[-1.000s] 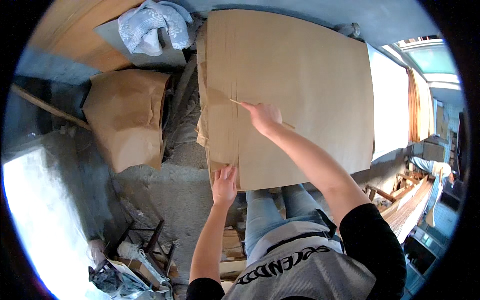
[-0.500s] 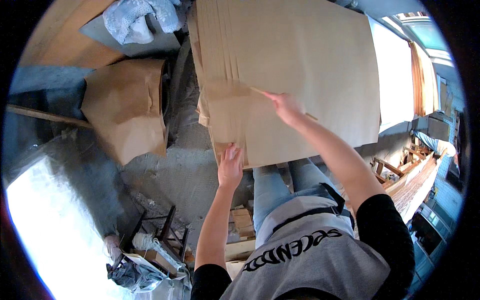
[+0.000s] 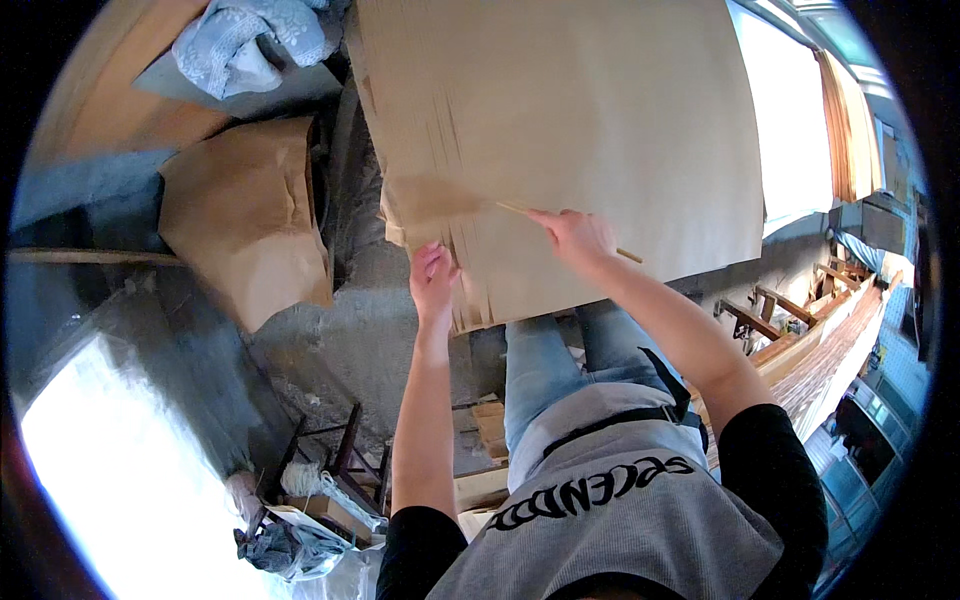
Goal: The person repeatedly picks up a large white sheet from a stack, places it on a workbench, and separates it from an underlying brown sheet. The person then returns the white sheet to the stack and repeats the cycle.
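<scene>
A big stack of brown paper sheets (image 3: pixel 600 140) lies in front of me, its left edges fanned out in narrow steps. In my right hand (image 3: pixel 582 238) is a brush with a thin wooden handle (image 3: pixel 628 255). The broad brush head (image 3: pixel 435 196) is smeared by motion over the stepped left edges. My left hand (image 3: pixel 434 280) is at the near left corner of the stack, fingers loosely bent and apart, touching or just above the sheet edges. Nothing shows in its grip.
Left of the stack hangs or lies another brown sheet (image 3: pixel 245 220), near a white patterned cloth (image 3: pixel 245 45). A dark stool frame (image 3: pixel 345 455) with string and bags stands lower left. Long timber pieces (image 3: pixel 810 350) run along the right. White sheets (image 3: pixel 785 110) lie beyond the stack.
My left hand has moved up and left along the sheet edges, from lying on the near corner. My right hand has shifted slightly nearer with the brush. The view has turned a little.
</scene>
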Demonstrator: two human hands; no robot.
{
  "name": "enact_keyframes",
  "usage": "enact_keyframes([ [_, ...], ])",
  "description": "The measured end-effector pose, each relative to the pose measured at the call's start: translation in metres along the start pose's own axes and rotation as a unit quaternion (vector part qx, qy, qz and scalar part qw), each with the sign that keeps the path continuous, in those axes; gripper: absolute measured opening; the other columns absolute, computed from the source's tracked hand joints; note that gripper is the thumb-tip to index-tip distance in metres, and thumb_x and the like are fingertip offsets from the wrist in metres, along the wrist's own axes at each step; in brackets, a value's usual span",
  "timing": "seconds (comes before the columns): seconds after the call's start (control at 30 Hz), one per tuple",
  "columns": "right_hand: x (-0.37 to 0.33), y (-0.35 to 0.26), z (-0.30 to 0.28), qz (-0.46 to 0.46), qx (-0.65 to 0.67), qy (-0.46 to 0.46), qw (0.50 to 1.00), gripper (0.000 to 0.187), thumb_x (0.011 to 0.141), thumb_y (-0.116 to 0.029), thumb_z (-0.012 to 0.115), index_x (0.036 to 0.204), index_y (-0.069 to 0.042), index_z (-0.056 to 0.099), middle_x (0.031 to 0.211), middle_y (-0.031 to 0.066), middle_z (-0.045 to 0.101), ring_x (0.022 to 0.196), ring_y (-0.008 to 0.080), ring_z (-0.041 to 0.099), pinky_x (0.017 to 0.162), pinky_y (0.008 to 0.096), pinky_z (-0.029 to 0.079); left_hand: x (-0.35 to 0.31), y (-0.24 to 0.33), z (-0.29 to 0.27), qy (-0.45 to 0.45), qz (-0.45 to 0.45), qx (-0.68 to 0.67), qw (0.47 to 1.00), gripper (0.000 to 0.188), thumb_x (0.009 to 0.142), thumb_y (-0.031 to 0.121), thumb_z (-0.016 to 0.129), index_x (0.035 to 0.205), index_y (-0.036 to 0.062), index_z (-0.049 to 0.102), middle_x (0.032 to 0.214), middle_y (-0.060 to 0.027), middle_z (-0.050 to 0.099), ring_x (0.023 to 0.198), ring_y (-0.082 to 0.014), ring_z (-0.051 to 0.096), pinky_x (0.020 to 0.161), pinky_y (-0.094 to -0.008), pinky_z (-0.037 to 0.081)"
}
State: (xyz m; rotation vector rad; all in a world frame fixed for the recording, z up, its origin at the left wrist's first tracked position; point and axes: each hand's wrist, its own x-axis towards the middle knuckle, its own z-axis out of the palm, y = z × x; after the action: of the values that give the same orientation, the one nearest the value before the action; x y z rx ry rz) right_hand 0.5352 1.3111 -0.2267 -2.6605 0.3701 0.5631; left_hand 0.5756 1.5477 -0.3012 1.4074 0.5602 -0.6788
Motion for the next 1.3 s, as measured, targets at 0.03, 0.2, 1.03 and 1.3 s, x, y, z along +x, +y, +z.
enact_keyframes([
  [0.03,-0.001,0.0,0.001,0.038,-0.025,-0.016,0.999,0.037,0.081,-0.015,0.049,0.111,-0.036,0.057,0.071,0.0092,0.059,0.063,0.0279,0.059,0.053,0.0403,0.047,0.001,0.001,0.002,-0.007,0.014,0.009,1.0,0.029,0.086,0.018,0.056,0.112,0.0095,0.048,0.103,-0.0025,0.053,0.093,-0.0098,0.051,0.073,-0.0275,0.047],
  [0.2,-0.014,0.0,-0.003,0.096,-0.034,-0.057,0.993,0.039,0.081,-0.014,0.048,0.114,-0.034,0.055,0.071,0.0075,0.059,0.064,0.0275,0.058,0.055,0.0395,0.046,-0.002,0.002,0.004,-0.053,-0.019,0.034,0.998,0.03,0.087,0.018,0.054,0.114,0.0061,0.047,0.098,-0.0021,0.056,0.083,-0.0099,0.054,0.069,-0.0245,0.047],
  [1.03,-0.161,0.353,-0.075,0.215,0.09,0.109,0.966,0.025,0.087,-0.026,0.047,0.109,-0.021,0.058,0.077,0.0121,0.062,0.071,0.0312,0.06,0.062,0.04,0.047,-0.113,-0.171,0.217,0.01,-0.107,-0.127,0.986,0.024,0.084,0.028,0.059,0.096,0.008,0.054,0.073,-0.0038,0.057,0.044,-0.0126,0.049,0.038,-0.0229,0.034],
  [1.3,-0.18,0.408,-0.055,0.172,-0.065,-0.015,0.983,0.018,0.084,-0.02,0.045,0.094,-0.013,0.059,0.077,0.0123,0.063,0.073,0.0307,0.062,0.062,0.0419,0.049,-0.126,-0.192,0.2,-0.013,-0.098,-0.115,0.988,0.026,0.085,0.032,0.057,0.092,0.0074,0.053,0.067,-0.0019,0.052,0.049,-0.0109,0.042,0.042,-0.0222,0.029],
])
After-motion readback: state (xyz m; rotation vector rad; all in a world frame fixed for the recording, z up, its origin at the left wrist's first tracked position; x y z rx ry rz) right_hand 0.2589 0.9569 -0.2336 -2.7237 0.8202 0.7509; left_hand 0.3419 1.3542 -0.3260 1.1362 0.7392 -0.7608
